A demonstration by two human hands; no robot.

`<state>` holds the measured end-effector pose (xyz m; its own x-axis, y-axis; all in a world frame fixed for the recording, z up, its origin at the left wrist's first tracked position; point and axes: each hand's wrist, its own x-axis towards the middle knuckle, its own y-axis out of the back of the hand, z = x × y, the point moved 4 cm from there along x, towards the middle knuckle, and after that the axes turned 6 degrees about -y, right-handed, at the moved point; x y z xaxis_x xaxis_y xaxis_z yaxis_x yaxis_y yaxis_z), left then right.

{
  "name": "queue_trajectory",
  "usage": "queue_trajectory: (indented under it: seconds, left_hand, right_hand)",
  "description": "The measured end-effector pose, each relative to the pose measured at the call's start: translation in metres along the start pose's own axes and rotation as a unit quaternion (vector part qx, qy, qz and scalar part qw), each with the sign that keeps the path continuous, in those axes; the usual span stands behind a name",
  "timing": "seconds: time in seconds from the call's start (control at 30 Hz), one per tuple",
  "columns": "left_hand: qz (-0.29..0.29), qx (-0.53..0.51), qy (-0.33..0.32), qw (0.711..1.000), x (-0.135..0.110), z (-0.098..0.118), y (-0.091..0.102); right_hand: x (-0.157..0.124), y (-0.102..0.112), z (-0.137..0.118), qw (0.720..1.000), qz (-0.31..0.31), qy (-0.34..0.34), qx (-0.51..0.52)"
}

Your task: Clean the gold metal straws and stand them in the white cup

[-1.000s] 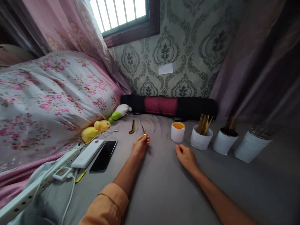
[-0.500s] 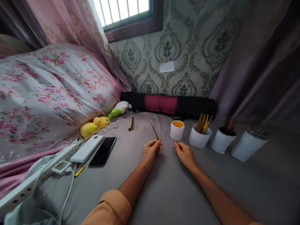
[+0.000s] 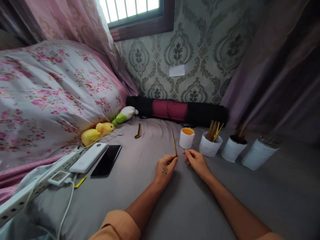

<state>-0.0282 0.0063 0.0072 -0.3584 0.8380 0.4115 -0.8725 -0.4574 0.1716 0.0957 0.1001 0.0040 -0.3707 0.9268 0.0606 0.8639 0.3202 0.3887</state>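
Observation:
My left hand is closed in a pinch on the lower end of a thin gold strip, which points up and away from me. Close by on the right, my right hand has its thumb and index finger pressed together; whatever they hold, if anything, is too small to make out. Beyond the right hand stands a white-wrapped cup with an orange inside. To its right, another white cup holds several gold strips. A small bundle of bent gold strips lies on the grey sheet.
Two taller white containers with thin sticks stand at the right. On the left lie a black phone, a white power bank, a power strip with cables and yellow plush toys. A black-and-maroon roll lies along the wall.
My left hand has moved right, closer to my right hand, and the gold strip stands more upright. The right hand has shifted slightly. The whole view has turned a little.

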Motion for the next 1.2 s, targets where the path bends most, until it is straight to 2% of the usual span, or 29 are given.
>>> queue_trajectory:
  seconds: [0.23, 0.5, 0.87, 1.2]
  left_hand:
    - [-0.067, 0.102, -0.095, 0.988, -0.003, 0.011, -0.002]
    - [-0.108, 0.151, -0.141, 0.973, -0.008, 0.018, -0.005]
    - [-0.152, 0.193, -0.153, 0.957, -0.011, 0.018, -0.007]
    - [-0.162, 0.177, -0.082, 0.967, -0.009, 0.012, -0.004]
  right_hand:
    - [-0.008, -0.001, -0.022, 0.996, -0.042, 0.014, 0.083]
    - [-0.011, -0.003, -0.028, 0.988, -0.078, 0.011, 0.135]
    - [-0.011, 0.003, -0.03, 0.981, -0.078, -0.017, 0.175]
    - [-0.011, 0.001, -0.03, 0.986, -0.095, -0.016, 0.136]
